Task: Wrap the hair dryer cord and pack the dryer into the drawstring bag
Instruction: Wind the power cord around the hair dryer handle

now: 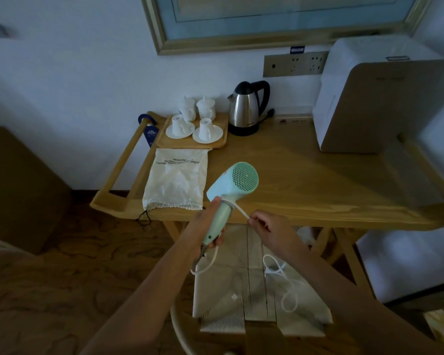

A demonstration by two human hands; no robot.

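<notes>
Left hand point(210, 226) is closed round the handle of the hair dryer point(228, 190), holding it up just off the table point(318, 180) edge so the right hand point(264, 226), pinching the cord point(241, 212), can probably loop it freely. Most of the cord dangles below. The bag point(176, 179) lies flat at the front edge, with bare tabletop to its right.

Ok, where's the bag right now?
The bag lies flat at the table's left end, just in front of the cup tray and left of the dryer, opening toward the person.

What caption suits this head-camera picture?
Left hand grips mint hair dryer; right hand winds its cord.
</notes>
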